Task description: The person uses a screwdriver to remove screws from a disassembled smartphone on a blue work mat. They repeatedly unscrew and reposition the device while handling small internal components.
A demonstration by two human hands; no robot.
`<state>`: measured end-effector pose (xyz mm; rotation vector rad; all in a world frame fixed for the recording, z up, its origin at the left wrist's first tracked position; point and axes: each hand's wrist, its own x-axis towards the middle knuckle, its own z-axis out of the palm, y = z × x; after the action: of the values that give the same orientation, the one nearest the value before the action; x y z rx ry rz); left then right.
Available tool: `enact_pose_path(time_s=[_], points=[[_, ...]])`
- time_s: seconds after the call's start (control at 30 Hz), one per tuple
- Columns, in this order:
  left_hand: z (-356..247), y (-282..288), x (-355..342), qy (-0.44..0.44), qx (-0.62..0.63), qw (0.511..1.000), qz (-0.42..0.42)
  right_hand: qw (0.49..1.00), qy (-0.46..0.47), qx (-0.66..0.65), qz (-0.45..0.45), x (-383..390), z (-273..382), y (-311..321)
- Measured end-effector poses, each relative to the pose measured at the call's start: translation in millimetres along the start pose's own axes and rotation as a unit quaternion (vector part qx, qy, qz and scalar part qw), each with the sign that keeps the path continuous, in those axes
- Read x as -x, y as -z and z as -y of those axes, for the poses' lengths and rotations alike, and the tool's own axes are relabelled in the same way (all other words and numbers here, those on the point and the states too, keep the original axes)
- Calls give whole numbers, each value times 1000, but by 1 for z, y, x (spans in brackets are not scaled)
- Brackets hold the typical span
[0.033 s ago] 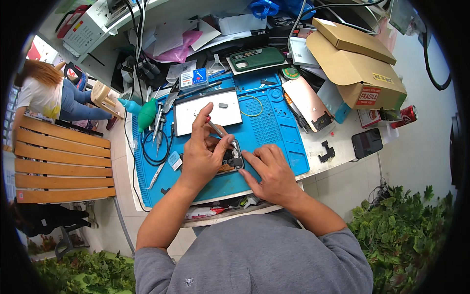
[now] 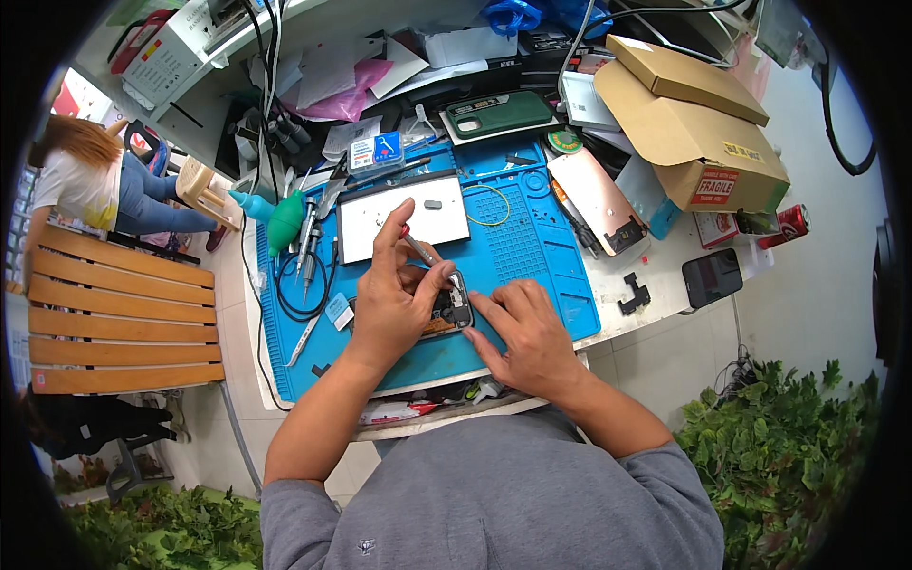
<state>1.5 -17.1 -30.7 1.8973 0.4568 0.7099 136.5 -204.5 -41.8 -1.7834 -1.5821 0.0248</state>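
Note:
On the blue repair mat [image 2: 518, 247] lies an opened phone [image 2: 459, 309] with its inner parts bare, partly covered by my hands. My left hand [image 2: 389, 304] pinches a slim silver screwdriver [image 2: 418, 249] with a red end, slanted down toward the phone's upper part. Its tip is hidden by my fingers. My right hand [image 2: 524, 332] rests at the phone's right edge, thumb and forefinger pressed against it. Just beyond the phone is a white board [image 2: 380, 228] with a small grey piece [image 2: 433, 204] on it.
Left on the mat are a green air blower [image 2: 285, 225], screwdrivers [image 2: 309, 233] and a coiled black cable [image 2: 288, 293]. A rose-gold phone back [image 2: 591, 195], black bracket [image 2: 634, 294], dark phone [image 2: 712, 278] and cardboard box [image 2: 684, 133] lie right. A green phone case [image 2: 503, 114] sits behind.

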Motion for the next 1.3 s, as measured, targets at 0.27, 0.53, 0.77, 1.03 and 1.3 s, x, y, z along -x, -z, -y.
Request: enact_pose_path(time_s=[0.27,0.53,0.77,1.03,1.3], points=[[4,0,-5,-16,-23,1000,3,999,21,22,30,-6,-4,0],[6,0,-5,-12,-14,1000,-2,998,15,29,48,-6,-2,0],[7,0,-3,-3,13,1000,-17,998,14,38,52,-7,-1,0],[5,0,-2,-15,-16,1000,-5,998,14,36,51,-6,-2,-1],[7,-1,-1,-21,-11,1000,-8,1000,20,20,11,-4,-3,-2]])
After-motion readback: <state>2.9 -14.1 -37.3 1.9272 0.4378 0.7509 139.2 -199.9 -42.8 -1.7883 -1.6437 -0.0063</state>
